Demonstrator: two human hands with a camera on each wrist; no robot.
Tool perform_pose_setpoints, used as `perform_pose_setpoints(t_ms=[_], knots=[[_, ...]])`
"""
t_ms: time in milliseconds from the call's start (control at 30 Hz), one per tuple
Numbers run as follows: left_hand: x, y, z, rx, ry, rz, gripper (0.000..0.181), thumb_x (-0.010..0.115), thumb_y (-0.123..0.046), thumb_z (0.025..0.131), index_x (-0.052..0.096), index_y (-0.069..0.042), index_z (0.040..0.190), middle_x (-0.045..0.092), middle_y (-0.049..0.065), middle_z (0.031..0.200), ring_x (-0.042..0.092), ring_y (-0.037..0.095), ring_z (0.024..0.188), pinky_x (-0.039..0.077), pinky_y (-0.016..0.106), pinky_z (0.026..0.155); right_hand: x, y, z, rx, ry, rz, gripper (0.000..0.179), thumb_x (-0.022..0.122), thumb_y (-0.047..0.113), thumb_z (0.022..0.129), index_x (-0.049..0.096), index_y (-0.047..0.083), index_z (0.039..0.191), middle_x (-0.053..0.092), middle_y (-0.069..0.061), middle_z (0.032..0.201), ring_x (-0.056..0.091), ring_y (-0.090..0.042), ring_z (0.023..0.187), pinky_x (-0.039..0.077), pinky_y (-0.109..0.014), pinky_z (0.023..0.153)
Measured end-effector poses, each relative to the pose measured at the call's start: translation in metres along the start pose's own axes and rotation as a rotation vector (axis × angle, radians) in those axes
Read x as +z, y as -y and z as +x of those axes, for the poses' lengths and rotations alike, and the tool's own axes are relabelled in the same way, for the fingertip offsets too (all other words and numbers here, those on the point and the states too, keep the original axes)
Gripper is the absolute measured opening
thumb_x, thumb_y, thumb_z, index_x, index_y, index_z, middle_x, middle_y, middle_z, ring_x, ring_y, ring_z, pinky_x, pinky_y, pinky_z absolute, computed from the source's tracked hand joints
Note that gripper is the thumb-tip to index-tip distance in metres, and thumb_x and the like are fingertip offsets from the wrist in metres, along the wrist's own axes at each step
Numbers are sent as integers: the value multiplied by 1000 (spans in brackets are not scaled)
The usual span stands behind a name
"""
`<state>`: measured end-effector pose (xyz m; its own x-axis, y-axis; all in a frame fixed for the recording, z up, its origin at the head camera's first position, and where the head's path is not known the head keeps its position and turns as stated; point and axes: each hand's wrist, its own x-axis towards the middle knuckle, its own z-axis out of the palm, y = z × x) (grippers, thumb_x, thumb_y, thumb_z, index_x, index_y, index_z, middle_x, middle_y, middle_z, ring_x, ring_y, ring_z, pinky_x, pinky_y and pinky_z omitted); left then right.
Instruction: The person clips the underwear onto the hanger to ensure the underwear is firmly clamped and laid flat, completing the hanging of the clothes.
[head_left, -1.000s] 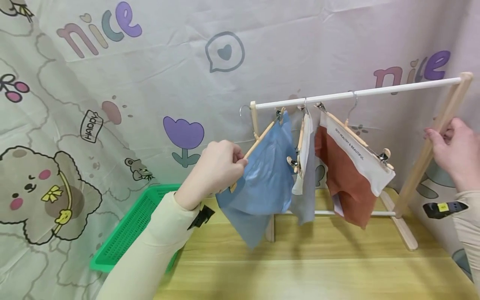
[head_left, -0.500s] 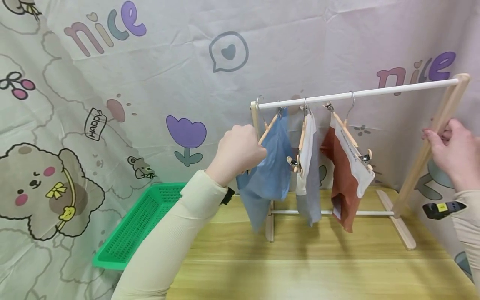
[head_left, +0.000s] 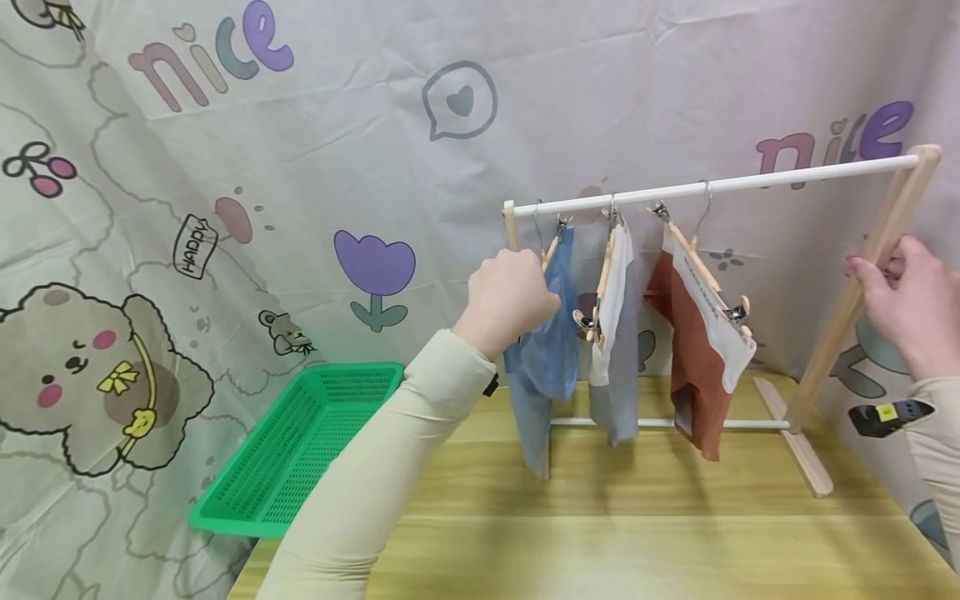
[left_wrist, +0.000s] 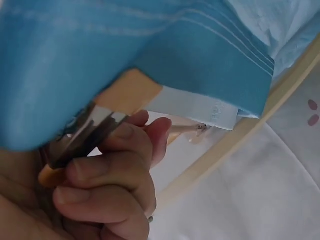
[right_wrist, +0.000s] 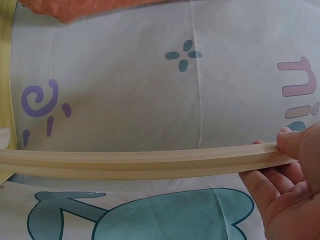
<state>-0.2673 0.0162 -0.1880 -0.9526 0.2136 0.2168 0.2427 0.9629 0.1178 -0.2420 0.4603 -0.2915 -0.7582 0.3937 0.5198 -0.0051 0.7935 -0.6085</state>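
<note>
In the head view my left hand [head_left: 513, 296] holds a wooden clip hanger [head_left: 551, 250] with a blue cloth garment [head_left: 551, 358] hanging from it. The left wrist view shows curled fingers [left_wrist: 112, 175] around the hanger's end, beside its metal clip [left_wrist: 92, 127]. The hanger's hook meets the white rail [head_left: 810, 175] near its left end. My right hand [head_left: 911, 300] grips the right wooden post [head_left: 843, 333] of the small clothes rack, thumb on one side and fingers on the other, as the right wrist view also shows.
A white-and-grey garment [head_left: 617, 333] and a rust-and-white garment [head_left: 697, 367] hang from clip hangers further right on the rail. A green plastic basket [head_left: 247, 527] stands left on the wooden table [head_left: 600, 542]. Printed cloth [head_left: 585, 100] hangs behind.
My left hand has moved right with the hanger and blue garment; its hook went from left of the rack's end onto the rail. The right hand stays on the post.
</note>
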Motion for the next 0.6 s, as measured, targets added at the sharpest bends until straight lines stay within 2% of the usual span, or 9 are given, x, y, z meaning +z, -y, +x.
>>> perform_pose_setpoints(t_ms=[67,133,167,200,233,300,467,533,600], knots=[[2,-4,0,0,-4,17,16,70,-33,94,66,-17,95,69,6,96,68,27,83,57,43,66,0,0,1,8,9,17,41,55,27,110,51,-12,117,61,46,75,26,38,65,31,-13,64],[4,-7,0,0,-8,30,18,71,-35,94,66,-18,96,70,7,99,69,28,86,58,43,67,1,1,2,14,18,31,38,55,24,110,51,-13,117,81,8,87,28,38,64,31,-5,60],[6,-8,0,1,-7,37,17,71,-35,94,66,-18,96,70,6,100,70,29,87,59,44,68,2,2,2,17,22,33,37,55,22,111,50,-14,116,82,-15,98,29,37,64,31,-3,58],[7,-9,0,2,-9,43,16,71,-34,94,66,-19,94,70,6,99,71,29,88,59,44,69,3,2,3,21,23,36,36,55,23,111,50,-13,115,82,-14,99,29,37,64,31,-1,57],[8,-9,0,2,-12,47,17,72,-34,93,65,-19,92,70,5,98,71,29,89,60,44,69,4,3,3,26,23,21,37,55,23,111,50,-13,116,74,-32,113,28,37,63,31,-2,57],[9,-9,-1,3,-19,52,17,72,-34,92,65,-19,89,70,5,95,72,29,88,60,43,69,6,4,3,34,20,-5,40,54,25,111,50,-13,119,62,-40,128,26,37,63,29,-5,59],[13,-7,-3,4,-19,56,17,72,-33,92,65,-19,85,69,5,91,70,28,84,59,42,64,8,8,0,55,26,21,45,49,24,113,46,-16,133,56,-48,133,22,34,65,28,-3,57],[13,-7,-4,9,-18,49,14,69,-29,92,65,-19,84,69,6,91,69,27,81,58,42,62,8,8,-1,50,10,89,40,50,19,112,46,-17,129,78,-26,107,25,34,67,29,0,57],[14,-6,-5,16,-23,36,11,66,-26,91,65,-18,83,69,7,90,68,27,78,56,42,59,9,6,-2,38,-15,135,32,52,17,111,49,-13,121,75,13,83,28,32,70,31,2,59]])
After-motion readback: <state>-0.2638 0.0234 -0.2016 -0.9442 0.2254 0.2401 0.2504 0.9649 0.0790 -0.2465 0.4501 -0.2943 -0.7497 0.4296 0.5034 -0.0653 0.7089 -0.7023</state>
